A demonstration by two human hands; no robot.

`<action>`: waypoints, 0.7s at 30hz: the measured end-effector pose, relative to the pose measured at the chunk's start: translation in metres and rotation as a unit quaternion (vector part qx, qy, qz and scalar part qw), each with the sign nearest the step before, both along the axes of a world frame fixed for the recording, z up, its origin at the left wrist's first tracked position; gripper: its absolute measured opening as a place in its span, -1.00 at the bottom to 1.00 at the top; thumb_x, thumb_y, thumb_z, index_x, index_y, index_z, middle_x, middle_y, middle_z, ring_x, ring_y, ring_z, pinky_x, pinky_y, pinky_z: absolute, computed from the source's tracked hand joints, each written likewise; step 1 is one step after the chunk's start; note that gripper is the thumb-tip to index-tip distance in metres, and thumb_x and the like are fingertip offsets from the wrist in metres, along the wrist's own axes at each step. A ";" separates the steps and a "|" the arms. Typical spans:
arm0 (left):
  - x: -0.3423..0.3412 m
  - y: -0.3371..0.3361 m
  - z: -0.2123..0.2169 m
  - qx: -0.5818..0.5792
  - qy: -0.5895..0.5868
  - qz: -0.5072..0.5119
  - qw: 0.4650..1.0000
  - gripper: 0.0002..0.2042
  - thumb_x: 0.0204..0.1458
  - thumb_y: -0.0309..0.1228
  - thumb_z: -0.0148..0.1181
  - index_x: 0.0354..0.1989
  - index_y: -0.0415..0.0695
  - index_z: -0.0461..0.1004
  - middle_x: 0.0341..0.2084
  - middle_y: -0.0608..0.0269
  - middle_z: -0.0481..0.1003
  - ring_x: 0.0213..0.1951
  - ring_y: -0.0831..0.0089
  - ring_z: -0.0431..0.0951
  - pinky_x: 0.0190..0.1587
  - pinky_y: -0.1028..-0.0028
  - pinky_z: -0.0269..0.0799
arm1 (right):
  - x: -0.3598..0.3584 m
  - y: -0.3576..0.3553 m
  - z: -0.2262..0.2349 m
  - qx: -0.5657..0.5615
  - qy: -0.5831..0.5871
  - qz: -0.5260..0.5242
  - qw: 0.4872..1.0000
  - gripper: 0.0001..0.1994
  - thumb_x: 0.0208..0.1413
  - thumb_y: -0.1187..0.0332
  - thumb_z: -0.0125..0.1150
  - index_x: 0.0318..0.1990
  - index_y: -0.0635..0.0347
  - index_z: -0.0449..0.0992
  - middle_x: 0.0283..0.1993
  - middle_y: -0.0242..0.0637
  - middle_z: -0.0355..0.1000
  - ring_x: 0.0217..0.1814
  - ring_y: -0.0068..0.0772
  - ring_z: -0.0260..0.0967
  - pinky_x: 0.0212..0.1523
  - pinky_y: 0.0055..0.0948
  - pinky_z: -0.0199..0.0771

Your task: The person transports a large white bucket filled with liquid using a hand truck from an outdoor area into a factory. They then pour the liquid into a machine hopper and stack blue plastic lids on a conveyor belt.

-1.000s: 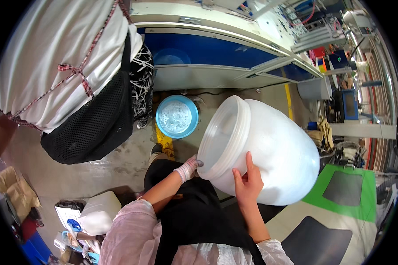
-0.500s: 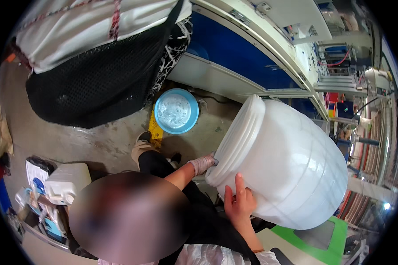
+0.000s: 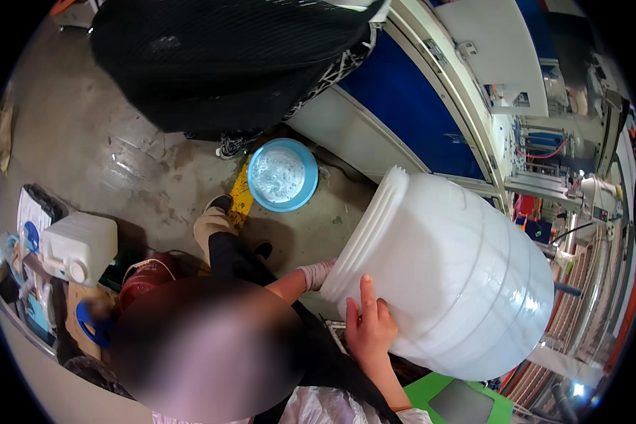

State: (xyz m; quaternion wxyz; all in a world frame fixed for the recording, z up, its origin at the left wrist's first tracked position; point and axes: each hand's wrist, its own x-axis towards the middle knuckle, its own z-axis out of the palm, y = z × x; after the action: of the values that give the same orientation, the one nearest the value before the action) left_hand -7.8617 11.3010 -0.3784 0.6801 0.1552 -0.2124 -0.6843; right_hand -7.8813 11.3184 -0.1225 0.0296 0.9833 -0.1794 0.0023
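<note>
A big white plastic barrel (image 3: 466,275) lies tilted on its side at the right, its ribbed rim (image 3: 367,233) toward the left. My left hand (image 3: 318,274), in a pale glove, reaches behind the rim at the barrel's mouth; its fingers are hidden there. Against the lower side of the barrel, just right of the rim, rests my bare right hand (image 3: 371,328), index finger stretched out and thumb apart. Below the mouth, on the floor, stands a light blue basin (image 3: 312,180) with foamy liquid (image 3: 279,173) in it.
Someone in a black apron (image 3: 205,71) stands beyond the basin. Blue-and-white cabinets (image 3: 410,99) run along the far right. A whitish jerrycan (image 3: 81,244) and a dark red container (image 3: 148,279) stand at the left. Under the barrel shows a green board (image 3: 420,396).
My left hand has gone further behind the barrel's rim. The barrel has tilted slightly with my right hand still on it. The person in the apron appears further up and right.
</note>
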 end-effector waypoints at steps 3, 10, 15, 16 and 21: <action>0.003 0.008 0.006 -0.032 0.004 -0.002 0.999 -0.65 -0.03 -0.31 0.17 -0.05 -0.12 0.40 -0.19 0.30 0.43 -0.14 0.47 0.35 -0.15 0.46 0.35 | -0.001 0.006 0.000 -0.002 0.023 0.009 1.000 -0.44 -0.10 0.40 0.23 0.15 0.12 0.26 -0.52 -0.28 0.32 -0.64 -0.31 0.26 -0.65 -0.39 0.30; -0.041 -0.010 -0.042 -0.141 -0.202 0.119 0.962 -0.70 -0.11 -0.40 0.20 -0.15 -0.15 0.45 -0.17 0.24 0.43 -0.13 0.47 0.38 -0.05 0.48 0.31 | -0.005 0.017 -0.001 -0.015 0.057 0.047 0.997 -0.44 -0.05 0.39 0.19 0.18 0.11 0.22 -0.52 -0.27 0.30 -0.62 -0.30 0.28 -0.64 -0.39 0.33; -0.041 -0.018 -0.038 -0.127 -0.172 0.100 0.972 -0.68 -0.11 -0.40 0.20 -0.12 -0.13 0.42 -0.16 0.23 0.42 -0.12 0.46 0.38 -0.06 0.45 0.31 | -0.005 0.019 0.004 -0.028 0.066 0.056 0.996 -0.43 -0.04 0.39 0.18 0.19 0.12 0.20 -0.52 -0.28 0.29 -0.63 -0.30 0.28 -0.64 -0.40 0.33; -0.041 -0.019 -0.037 -0.123 -0.166 0.096 0.974 -0.68 -0.11 -0.40 0.20 -0.11 -0.13 0.42 -0.15 0.23 0.42 -0.12 0.45 0.38 -0.06 0.44 0.31 | -0.006 0.019 0.004 -0.028 0.065 0.058 0.996 -0.43 -0.04 0.39 0.18 0.19 0.12 0.20 -0.52 -0.28 0.28 -0.63 -0.30 0.27 -0.64 -0.40 0.33; -0.043 -0.024 -0.034 -0.106 -0.143 0.082 0.981 -0.65 -0.10 -0.40 0.19 -0.08 -0.11 0.39 -0.15 0.22 0.41 -0.11 0.44 0.38 -0.06 0.42 0.32 | -0.007 0.021 0.005 -0.028 0.070 0.061 0.995 -0.43 -0.03 0.40 0.17 0.19 0.13 0.19 -0.51 -0.27 0.28 -0.62 -0.30 0.28 -0.63 -0.40 0.33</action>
State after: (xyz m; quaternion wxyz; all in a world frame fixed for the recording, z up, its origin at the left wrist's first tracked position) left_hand -7.9046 11.2771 -0.4120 0.7090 0.1954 -0.3655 -0.5706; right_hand -7.8883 11.3397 -0.1179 0.0697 0.9889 -0.1169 -0.0598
